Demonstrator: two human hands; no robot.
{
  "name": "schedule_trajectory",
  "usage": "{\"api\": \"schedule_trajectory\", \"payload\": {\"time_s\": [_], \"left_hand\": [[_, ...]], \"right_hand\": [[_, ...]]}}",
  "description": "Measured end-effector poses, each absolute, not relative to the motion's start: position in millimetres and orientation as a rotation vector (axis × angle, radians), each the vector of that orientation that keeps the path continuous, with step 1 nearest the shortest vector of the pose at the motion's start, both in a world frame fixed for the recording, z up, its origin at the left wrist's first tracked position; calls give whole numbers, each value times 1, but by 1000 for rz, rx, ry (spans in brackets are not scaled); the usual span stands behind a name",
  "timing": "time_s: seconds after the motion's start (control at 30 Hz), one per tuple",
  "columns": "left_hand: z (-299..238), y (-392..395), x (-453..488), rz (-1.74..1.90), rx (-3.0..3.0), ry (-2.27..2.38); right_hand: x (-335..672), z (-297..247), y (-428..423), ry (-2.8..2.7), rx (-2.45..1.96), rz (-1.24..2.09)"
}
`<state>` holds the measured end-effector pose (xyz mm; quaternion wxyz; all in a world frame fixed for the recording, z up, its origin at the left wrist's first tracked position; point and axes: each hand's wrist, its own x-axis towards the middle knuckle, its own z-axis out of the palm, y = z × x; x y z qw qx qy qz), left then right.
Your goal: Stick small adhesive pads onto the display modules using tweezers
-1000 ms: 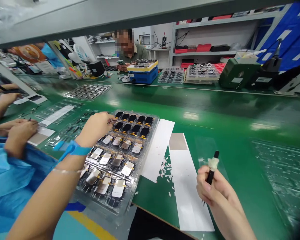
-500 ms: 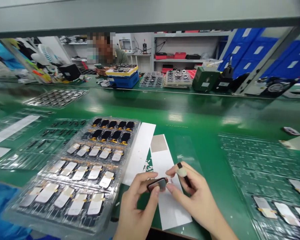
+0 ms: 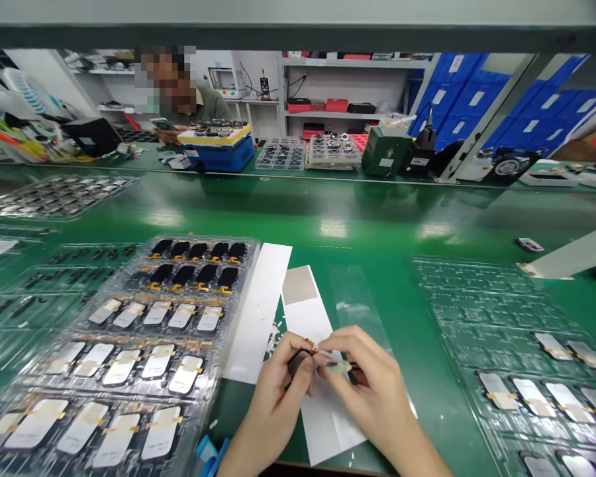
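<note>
My left hand is closed around a small dark display module, thumb in front and fingers behind. An orange flex strip shows at its upper edge. My right hand is closed too, its fingertips meeting the module's right edge. A slim black and pale green object sits among the right fingers; its kind is unclear. Beneath both hands lies a white paper strip with a grey-beige patch. Left of them, a clear plastic tray carries rows of display modules, some black side up, others white-backed.
Another clear tray at right holds several white-backed modules. A second white sheet and a clear film lie on the green table. Small white scraps are scattered nearby. A metal shelf beam spans overhead; a person sits opposite.
The view has swung right. My right fingers have come in against the module, which is now turned so that its shiny face no longer shows. More modules are visible in the right tray.
</note>
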<state>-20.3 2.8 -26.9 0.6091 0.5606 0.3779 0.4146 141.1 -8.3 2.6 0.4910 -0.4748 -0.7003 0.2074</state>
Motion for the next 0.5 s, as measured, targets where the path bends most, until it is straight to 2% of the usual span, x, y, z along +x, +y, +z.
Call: {"api": "schedule_trajectory", "payload": {"time_s": [0.2,0.5], "left_hand": [[-32,0,-22,1041,1343,934],[-30,0,-23,1105,1535,1021]], "right_hand": [[143,-11,-13,-1917,-1125,83],[139,-11,-14,-1963,-1162,126]]}}
